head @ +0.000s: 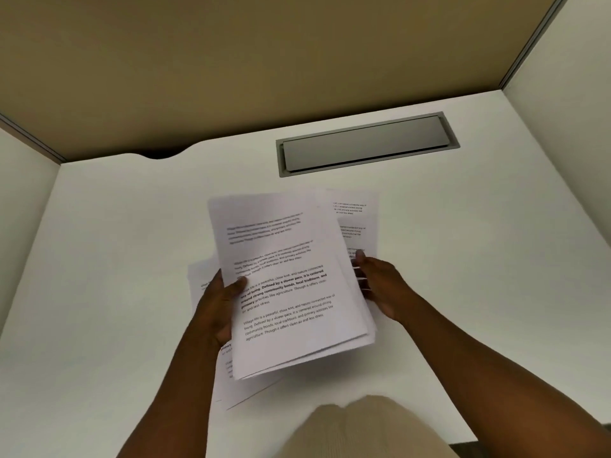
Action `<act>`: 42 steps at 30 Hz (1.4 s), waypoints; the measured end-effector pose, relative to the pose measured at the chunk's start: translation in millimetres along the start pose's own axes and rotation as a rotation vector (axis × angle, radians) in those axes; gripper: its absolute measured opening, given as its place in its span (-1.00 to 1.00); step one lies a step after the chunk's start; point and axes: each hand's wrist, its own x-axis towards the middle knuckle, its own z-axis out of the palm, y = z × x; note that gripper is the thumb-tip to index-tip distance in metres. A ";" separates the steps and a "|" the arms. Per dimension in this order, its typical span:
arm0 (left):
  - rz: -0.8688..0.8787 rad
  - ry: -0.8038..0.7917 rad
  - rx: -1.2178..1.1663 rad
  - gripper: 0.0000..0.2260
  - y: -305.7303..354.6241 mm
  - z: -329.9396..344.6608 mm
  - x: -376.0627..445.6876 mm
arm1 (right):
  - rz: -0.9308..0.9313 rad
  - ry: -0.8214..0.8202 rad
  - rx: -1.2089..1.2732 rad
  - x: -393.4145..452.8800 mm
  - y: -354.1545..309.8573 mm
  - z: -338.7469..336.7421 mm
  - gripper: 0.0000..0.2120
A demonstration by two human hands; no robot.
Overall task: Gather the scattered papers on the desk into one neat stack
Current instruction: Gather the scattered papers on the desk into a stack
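Note:
A bundle of printed white papers (291,285) is lifted a little above the white desk (115,259), tilted to the left. My left hand (221,305) grips its left edge, thumb on the top sheet. My right hand (380,285) holds the right edge, fingers under the sheets. One printed sheet (355,219) lies flat on the desk behind the bundle at the right. Another sheet (201,285) lies on the desk under my left hand, and its lower part shows below the bundle.
A grey cable hatch (367,143) is set into the desk at the back right. Tan partition walls (264,61) close the desk at the back, white panels on both sides. A dark cut-out (162,155) sits at the back left edge. My beige-clad lap (363,431) shows at the bottom.

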 end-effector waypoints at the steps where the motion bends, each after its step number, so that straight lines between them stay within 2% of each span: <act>1: 0.024 0.024 -0.026 -0.64 -0.2 -4.0 1.8 | -0.023 0.188 -0.140 9.0 3.0 -3.4 -0.67; 3: 0.064 0.060 -0.091 -0.66 2.7 -10.9 2.6 | -0.068 0.511 -0.514 25.9 9.5 -12.2 -0.60; 4: 0.075 0.075 -0.123 -0.66 4.8 -14.9 2.9 | -0.062 0.575 -0.627 33.0 12.4 -14.4 -0.50; 7: 0.073 0.091 -0.192 -0.66 8.2 -29.2 4.6 | 0.009 0.575 -0.713 44.0 15.0 -5.8 -0.19; 9: 0.065 0.100 -0.235 -0.67 9.3 -34.0 3.2 | 0.016 0.581 -0.778 47.6 12.9 6.3 -0.14; 14: 0.074 0.108 -0.235 -0.67 9.9 -39.5 4.0 | 0.088 0.593 -0.835 58.5 1.7 25.4 -0.28; 19: 0.087 0.124 -0.192 -0.60 9.5 -38.7 7.2 | 0.115 0.597 -0.630 69.7 -0.5 25.8 -0.36; 22: 0.090 0.138 -0.186 -0.59 9.7 -36.8 7.2 | 0.086 0.604 -0.731 67.7 2.5 21.8 -0.53; 24: 0.094 0.146 -0.179 -0.58 9.9 -37.4 8.0 | -0.064 0.596 -0.781 62.1 -0.4 17.0 -0.70; 27: 0.103 0.142 -0.170 -0.56 10.8 -41.0 10.9 | -0.404 0.648 -0.731 48.1 -17.6 6.3 -0.89; 31: 0.101 0.117 -0.166 -0.57 8.2 -38.1 12.1 | -0.779 0.761 -0.613 16.9 -64.5 -8.6 -0.89; 33: 0.083 0.103 -0.165 -0.57 5.4 -34.6 13.0 | -0.866 0.777 -0.524 0.8 -89.2 -13.3 -0.86; 35: 0.066 0.085 -0.165 -0.57 2.1 -31.5 13.7 | -0.852 0.718 -0.369 -11.8 -108.4 -16.6 -0.82; 40: 0.040 0.036 -0.186 -0.58 0.2 -17.5 12.3 | -0.581 0.144 0.067 -32.5 -119.7 -5.4 -0.80; 42: 0.025 0.018 -0.190 -0.56 0.8 -12.2 11.5 | -0.490 0.035 0.071 -34.7 -110.2 4.9 -0.80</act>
